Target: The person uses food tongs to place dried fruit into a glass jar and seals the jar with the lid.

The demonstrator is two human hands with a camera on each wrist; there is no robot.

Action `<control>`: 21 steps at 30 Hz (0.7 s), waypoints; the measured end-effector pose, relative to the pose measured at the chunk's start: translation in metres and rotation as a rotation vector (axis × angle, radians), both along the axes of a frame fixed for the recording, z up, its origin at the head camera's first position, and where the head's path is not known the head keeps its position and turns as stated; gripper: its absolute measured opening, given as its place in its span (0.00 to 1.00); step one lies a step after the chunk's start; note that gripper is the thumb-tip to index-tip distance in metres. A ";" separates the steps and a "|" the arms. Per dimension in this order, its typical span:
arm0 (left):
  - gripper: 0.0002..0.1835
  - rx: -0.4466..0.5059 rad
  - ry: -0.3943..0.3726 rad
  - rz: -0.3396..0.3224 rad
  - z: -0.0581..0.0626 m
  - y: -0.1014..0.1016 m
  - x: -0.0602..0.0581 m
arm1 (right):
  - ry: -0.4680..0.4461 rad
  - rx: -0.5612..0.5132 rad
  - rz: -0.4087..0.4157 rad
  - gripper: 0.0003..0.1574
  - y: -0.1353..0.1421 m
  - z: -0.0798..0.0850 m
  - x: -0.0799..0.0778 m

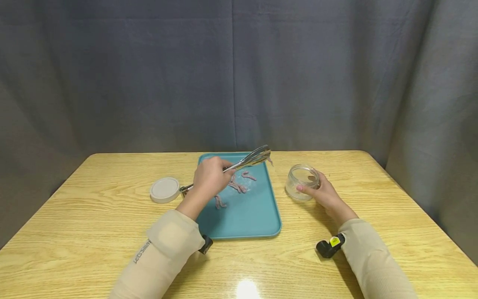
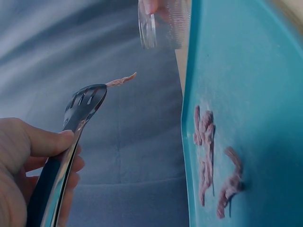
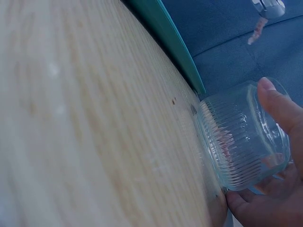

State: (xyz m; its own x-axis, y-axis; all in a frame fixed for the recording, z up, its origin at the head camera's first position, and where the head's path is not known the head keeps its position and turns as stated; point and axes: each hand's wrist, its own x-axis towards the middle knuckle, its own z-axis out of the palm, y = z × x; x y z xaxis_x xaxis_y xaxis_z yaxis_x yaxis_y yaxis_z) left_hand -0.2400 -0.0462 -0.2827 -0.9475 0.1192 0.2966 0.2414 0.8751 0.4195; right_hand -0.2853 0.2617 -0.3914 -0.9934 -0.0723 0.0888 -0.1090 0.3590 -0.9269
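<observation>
My left hand (image 1: 213, 176) grips metal tongs (image 1: 244, 161) with slotted heads, raised over the far right part of a teal tray (image 1: 250, 220). A thin pinkish strip (image 2: 121, 80), like raw meat, sticks out from the tongs' tips, between the tray and a glass jar (image 1: 293, 189). My right hand (image 1: 326, 193) holds this lidless jar on the table, its thumb at the near side and fingers around the right. Pinkish patches show through the jar's ribbed wall in the right wrist view. Several more pinkish strips (image 2: 207, 127) lie on the tray, some bunched together.
A round whitish lid (image 1: 165, 189) lies on the wooden table (image 1: 93, 216), left of the tray. Behind the table's far edge hangs a grey curtain (image 1: 168, 83). The jar stands a short way right of the tray's raised rim.
</observation>
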 end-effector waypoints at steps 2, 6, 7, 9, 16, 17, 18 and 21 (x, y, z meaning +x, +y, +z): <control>0.08 0.005 0.016 -0.013 0.002 0.003 -0.001 | 0.000 0.000 0.000 0.63 -0.002 0.004 0.003; 0.08 0.013 0.044 -0.041 0.006 0.011 -0.004 | -0.009 0.003 -0.005 0.61 -0.003 0.008 0.005; 0.09 0.015 0.042 -0.044 0.007 0.014 -0.004 | -0.014 0.006 -0.009 0.61 -0.003 0.008 0.006; 0.10 0.018 0.033 -0.052 0.009 0.018 -0.004 | -0.017 0.008 -0.014 0.61 -0.003 0.006 0.005; 0.11 0.037 -0.011 -0.062 0.012 0.033 -0.004 | -0.009 0.013 -0.017 0.61 -0.001 0.003 0.004; 0.10 0.040 -0.010 -0.065 0.012 0.035 -0.004 | -0.009 0.011 -0.018 0.61 -0.001 0.003 0.004; 0.09 0.043 -0.009 -0.068 0.011 0.037 -0.004 | -0.008 0.008 -0.021 0.61 -0.001 0.004 0.005; 0.09 0.059 -0.017 -0.080 0.009 0.043 -0.004 | -0.010 0.005 -0.018 0.61 -0.001 0.004 0.005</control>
